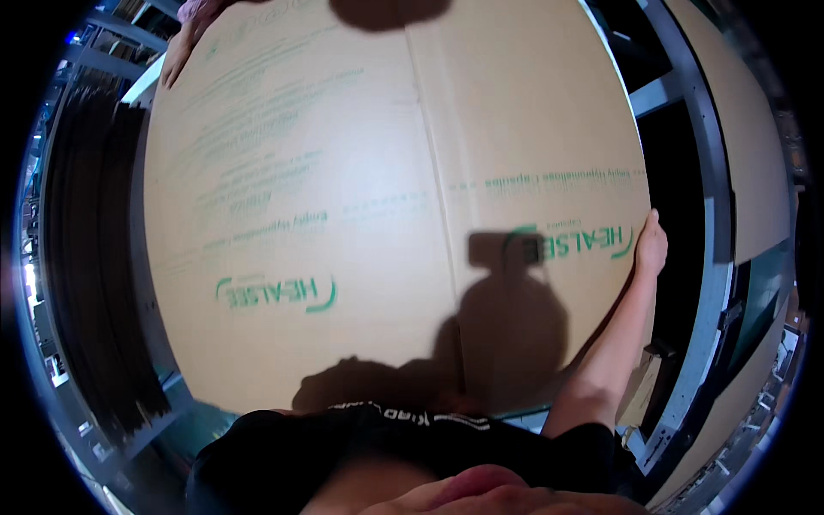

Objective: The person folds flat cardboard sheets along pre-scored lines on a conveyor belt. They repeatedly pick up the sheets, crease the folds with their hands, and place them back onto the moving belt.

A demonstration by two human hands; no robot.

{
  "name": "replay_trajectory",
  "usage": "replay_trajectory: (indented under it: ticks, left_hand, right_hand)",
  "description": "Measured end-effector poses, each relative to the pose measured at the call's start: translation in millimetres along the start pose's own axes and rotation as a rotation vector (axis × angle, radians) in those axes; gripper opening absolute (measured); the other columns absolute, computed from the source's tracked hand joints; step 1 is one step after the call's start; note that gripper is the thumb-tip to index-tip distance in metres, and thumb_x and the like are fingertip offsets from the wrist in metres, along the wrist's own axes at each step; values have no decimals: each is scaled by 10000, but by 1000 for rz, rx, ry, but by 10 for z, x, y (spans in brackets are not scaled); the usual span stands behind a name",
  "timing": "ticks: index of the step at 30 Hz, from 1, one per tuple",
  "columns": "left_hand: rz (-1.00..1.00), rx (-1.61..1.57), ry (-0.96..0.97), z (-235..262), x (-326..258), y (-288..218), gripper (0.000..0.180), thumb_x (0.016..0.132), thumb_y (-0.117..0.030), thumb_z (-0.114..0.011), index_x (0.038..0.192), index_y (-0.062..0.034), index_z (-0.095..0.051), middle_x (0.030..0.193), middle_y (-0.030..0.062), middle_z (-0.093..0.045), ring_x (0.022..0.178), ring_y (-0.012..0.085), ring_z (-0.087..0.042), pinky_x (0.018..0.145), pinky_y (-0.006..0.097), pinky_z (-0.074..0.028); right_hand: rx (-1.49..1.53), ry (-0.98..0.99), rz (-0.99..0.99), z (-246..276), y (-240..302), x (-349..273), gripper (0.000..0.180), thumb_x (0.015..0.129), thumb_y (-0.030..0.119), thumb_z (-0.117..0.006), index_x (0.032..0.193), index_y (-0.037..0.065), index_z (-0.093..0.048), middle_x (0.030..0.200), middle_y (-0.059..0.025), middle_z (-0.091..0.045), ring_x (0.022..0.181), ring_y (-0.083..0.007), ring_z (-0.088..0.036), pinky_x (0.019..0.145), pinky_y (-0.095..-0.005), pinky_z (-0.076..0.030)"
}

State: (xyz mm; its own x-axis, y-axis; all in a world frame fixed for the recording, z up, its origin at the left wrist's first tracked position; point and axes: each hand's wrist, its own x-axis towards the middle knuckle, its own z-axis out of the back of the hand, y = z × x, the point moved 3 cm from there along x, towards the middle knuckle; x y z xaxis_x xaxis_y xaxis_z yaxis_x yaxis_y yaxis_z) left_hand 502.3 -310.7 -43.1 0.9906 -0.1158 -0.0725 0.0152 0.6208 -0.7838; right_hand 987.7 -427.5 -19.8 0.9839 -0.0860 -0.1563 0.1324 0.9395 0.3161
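Observation:
A large flat brown cardboard sheet [300,163] with green print and a crease down its middle fills most of the view in front of me. At its right edge, my right hand [652,245] is closed round the border, with the forearm reaching up from below. Part of the grip is hidden by the sheet and the hand itself. My left hand does not show; only the dark sleeve on that side is visible. Another person's hand [176,60] rests at the far left corner of the same sheet.
At the left stands a dark stack of sheets [99,249], seen edge-on. Grey metal frame bars [708,197] run along the right. Beyond them is another brown cardboard sheet [751,154]. Dark shadows fall across the near and far parts of the large sheet.

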Motion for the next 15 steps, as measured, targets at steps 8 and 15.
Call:
replay_trajectory:
  ticks: [8,15]
  left_hand:
    - [157,133,-408,35,-118,-394,736,666,-203,-760,1314,8,-480,1355,228,-467,1309,401,-403,1087,467,-359]
    - [285,246,-502,125,-60,-748,750,612,-56,-722,1326,-31,-493,1411,187,-443,1345,378,-358,1110,442,-341]
  right_hand:
    - [87,22,254,-158,-213,214,617,924,524,-363,1177,22,-617,1159,-231,-622,1103,-430,-553,938,-498,-429]
    - [-118,-142,646,360,-163,-708,614,863,417,-599,1345,59,-470,1390,-207,-461,1281,-393,-420,1026,-526,-353]
